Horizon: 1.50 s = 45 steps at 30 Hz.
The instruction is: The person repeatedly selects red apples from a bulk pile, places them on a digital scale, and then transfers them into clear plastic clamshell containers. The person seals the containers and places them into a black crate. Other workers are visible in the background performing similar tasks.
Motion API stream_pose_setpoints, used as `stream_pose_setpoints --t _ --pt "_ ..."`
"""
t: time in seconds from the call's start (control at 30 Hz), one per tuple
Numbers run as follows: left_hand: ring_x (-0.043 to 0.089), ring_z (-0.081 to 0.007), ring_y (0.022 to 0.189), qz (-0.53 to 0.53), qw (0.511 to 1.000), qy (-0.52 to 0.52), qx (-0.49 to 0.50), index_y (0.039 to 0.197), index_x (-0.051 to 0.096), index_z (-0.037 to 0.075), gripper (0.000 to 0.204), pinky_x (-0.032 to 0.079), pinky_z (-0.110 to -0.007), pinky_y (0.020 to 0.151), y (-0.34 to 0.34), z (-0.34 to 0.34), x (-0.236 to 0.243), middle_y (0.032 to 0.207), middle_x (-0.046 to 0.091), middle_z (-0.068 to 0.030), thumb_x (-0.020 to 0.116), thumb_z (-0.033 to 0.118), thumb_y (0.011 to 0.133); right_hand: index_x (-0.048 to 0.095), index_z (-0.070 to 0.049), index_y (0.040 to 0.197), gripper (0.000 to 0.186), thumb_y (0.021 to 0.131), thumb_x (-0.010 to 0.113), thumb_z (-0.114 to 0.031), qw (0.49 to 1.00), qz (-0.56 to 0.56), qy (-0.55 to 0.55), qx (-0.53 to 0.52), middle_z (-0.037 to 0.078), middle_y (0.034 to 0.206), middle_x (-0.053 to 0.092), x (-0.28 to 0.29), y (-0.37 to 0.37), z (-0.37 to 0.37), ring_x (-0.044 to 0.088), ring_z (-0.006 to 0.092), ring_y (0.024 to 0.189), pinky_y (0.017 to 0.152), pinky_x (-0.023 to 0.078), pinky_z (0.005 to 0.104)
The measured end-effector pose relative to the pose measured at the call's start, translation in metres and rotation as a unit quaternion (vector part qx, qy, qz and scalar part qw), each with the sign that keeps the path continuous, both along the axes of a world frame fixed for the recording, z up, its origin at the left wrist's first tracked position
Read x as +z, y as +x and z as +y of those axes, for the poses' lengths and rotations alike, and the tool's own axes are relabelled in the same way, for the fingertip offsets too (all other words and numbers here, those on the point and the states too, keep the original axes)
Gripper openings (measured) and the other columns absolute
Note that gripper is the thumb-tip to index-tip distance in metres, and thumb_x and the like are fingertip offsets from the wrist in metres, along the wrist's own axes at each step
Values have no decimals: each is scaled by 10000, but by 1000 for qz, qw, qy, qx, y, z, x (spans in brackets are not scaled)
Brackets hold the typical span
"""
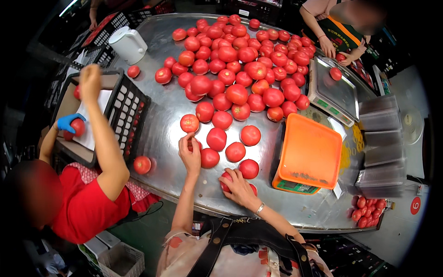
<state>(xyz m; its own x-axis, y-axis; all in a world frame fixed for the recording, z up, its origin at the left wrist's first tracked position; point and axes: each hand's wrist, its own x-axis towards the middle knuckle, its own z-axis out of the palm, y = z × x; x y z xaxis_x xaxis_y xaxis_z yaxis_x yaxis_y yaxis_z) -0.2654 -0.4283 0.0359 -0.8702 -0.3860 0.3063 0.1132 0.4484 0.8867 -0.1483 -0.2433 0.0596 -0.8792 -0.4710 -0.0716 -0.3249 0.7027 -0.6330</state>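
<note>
My left hand [189,156] is closed around the side of a tomato [198,144], which its fingers partly cover. Closer to the table's near edge, my right hand [240,188] curls over another tomato [225,182]. Under that hand's far side a further tomato [253,189] peeks out, mostly hidden. Several loose red tomatoes lie between and beyond my hands, among them a tomato [210,158] right beside my left hand and a tomato [249,169] just past my right. A large heap of tomatoes [230,53] spreads over the far part of the metal table [161,108].
An orange-topped scale [310,150] stands right of my hands, with a second scale [336,87] behind it. Stacked clear bags [380,147] and yellow rubber bands [353,145] lie farther right. At left, a blue-gloved co-worker handles tomatoes over a black crate [121,83] near a white kettle [128,45].
</note>
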Motion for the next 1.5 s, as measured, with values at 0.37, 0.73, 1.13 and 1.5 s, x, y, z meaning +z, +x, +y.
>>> stream_pose_setpoints --t 0.37,0.73,1.13,1.5 --pt "436 -379 1195 -137 951 -251 -121 1427 319 129 886 427 -443 988 -163 23 34 1310 429 -181 809 168 689 481 -184 1283 620 720 740 -164 1000 -14 -2 7 132 1371 373 2 -5 1 398 371 1209 844 527 446" --pt "499 -245 1200 -135 906 89 -391 1366 408 65 846 433 -379 997 -111 15 84 1306 485 -158 852 226 663 402 -124 1408 811 697 793 -109 964 159 -148 -150 239 1435 307 90 -111 8 397 447 1260 1021 393 479" --pt "317 -479 1282 -110 928 -355 0 1442 326 201 836 403 -588 966 -278 -108 -22 1465 274 -222 678 22 705 488 -83 1284 700 663 810 -68 879 191 -41 -435 152 1308 442 84 -90 148 463 328 1216 1007 426 417" --pt "615 -344 945 -179 953 242 30 1327 420 215 696 539 -402 766 -306 -139 -45 1213 536 -194 788 208 736 475 -52 1303 631 737 749 -102 832 150 19 -535 158 1292 487 61 -54 230 488 353 1193 966 452 424"
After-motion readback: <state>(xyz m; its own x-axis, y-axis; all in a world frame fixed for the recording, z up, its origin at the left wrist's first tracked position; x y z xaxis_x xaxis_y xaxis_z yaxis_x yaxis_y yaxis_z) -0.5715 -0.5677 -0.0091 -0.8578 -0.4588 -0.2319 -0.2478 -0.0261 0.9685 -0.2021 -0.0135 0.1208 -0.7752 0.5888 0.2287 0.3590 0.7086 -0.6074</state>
